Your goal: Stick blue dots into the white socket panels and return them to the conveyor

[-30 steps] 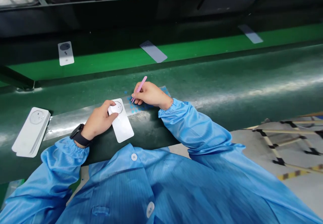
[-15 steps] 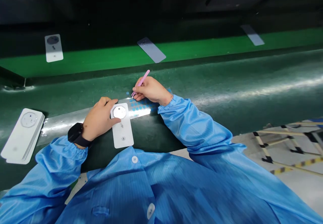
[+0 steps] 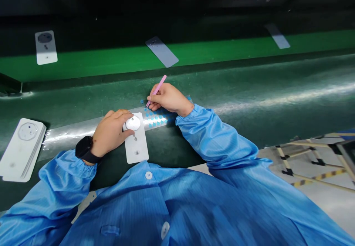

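left hand (image 3: 111, 131) is clamped on the white panel (image 3: 137, 146), fingers (image 3: 115, 113) curled over its far end and thumb pressed up against the round disc (image 3: 133, 123) there. the panel lies flat on the dark green table (image 3: 249, 91), close to the near edge, long side pointing back at the person. a black watch (image 3: 84, 148) sits on that wrist, just above the blue sleeve (image 3: 66, 179).

over to the right hand (image 3: 168, 99): its fingers are pinched tight round the pink tweezers (image 3: 158, 87), held like a pen, handle tilted up and away. the tip is down at the far left corner of the sheet of blue dots (image 3: 156, 119). whether the tip has a dot, cannot tell, it's too small. that sheet lies just beyond the panel and touches its far end, with the right hand resting over it.

off to the left, well apart from both hands, a stack of white panels (image 3: 20, 150) lies on the table. beyond the table runs the bright green belt (image 3: 111, 59), carrying three more panels spread well apart: one at the left (image 3: 46, 47), one in the middle (image 3: 161, 52), one at the right (image 3: 277, 35).
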`<state>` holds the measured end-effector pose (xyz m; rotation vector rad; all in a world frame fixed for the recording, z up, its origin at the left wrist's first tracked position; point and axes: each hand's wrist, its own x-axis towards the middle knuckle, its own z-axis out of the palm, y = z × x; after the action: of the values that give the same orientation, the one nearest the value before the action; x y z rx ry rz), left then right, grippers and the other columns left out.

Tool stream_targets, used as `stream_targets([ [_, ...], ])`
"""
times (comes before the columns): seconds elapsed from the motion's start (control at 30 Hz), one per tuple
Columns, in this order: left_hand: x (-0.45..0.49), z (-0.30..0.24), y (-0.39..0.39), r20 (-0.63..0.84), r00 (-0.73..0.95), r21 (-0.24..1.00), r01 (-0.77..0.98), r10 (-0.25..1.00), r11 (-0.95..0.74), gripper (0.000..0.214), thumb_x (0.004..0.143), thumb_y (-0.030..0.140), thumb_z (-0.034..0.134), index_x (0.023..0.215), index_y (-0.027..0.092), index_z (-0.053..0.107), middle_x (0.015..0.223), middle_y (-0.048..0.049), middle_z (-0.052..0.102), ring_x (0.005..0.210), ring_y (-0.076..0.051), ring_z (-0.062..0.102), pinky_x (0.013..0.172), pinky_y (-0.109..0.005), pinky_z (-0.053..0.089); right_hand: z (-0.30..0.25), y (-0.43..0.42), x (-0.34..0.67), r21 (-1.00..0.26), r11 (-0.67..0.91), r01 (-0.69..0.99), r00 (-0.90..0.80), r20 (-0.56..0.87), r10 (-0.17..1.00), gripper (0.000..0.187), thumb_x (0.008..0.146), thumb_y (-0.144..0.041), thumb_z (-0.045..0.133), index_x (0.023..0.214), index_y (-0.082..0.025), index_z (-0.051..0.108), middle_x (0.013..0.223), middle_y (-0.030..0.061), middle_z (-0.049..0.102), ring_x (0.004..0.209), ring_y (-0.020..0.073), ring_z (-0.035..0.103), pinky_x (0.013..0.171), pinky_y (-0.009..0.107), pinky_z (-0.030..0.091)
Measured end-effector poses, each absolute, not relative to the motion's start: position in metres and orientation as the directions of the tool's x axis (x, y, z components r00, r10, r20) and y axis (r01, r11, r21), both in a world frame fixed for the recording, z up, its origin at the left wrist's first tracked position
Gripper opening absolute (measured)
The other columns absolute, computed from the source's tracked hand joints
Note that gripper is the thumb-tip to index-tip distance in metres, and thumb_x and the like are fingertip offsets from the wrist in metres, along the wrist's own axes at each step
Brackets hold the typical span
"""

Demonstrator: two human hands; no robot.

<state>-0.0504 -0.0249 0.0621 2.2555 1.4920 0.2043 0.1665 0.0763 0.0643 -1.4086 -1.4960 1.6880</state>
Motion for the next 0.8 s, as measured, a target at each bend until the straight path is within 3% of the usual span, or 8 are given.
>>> stream_targets([
  [0.37,-0.050,0.061,-0.024,-0.114,0.418,0.425,0.841,0.901,-0.336,0.040,0.081,0.027,0.070,0.120,0.018,0.066,0.131,-0.0115,0.068,0.120,-0.030,0.062,0.101,-0.045,0.045,0.058,0.079,0.171,-0.928,-0.338,0.155,-0.368,-0.372,0.852,0.026,0.084,-0.014,0.075,0.070,-0.016,0.054,0.055,0.0025,0.068,0.048,0.0133,0.068,0.044,0.018,0.058],
  [0.5,-0.050,0.061,-0.024,-0.125,0.421,0.425,0.841,0.899,-0.334,0.040,0.083,0.028,0.068,0.122,0.019,0.066,0.132,-0.0117,0.067,0.123,-0.031,0.061,0.103,-0.047,0.044,0.065,0.065,0.171,-0.950,-0.301,0.082,-0.364,-0.309,0.878,0.027,0.084,-0.019,0.077,0.070,-0.016,0.054,0.051,0.0004,0.065,0.049,0.0134,0.069,0.043,0.016,0.055],
  [0.8,-0.049,0.058,-0.024,-0.125,0.417,0.395,0.853,0.900,-0.341,0.042,0.084,0.031,0.067,0.125,0.020,0.066,0.131,-0.0111,0.068,0.122,-0.031,0.060,0.102,-0.046,0.044,0.060,0.032,0.145,-0.934,-0.267,0.237,-0.395,-0.344,0.852,0.024,0.087,-0.013,0.069,0.068,-0.016,0.055,0.051,0.0015,0.067,0.046,0.0127,0.066,0.044,0.018,0.055],
])
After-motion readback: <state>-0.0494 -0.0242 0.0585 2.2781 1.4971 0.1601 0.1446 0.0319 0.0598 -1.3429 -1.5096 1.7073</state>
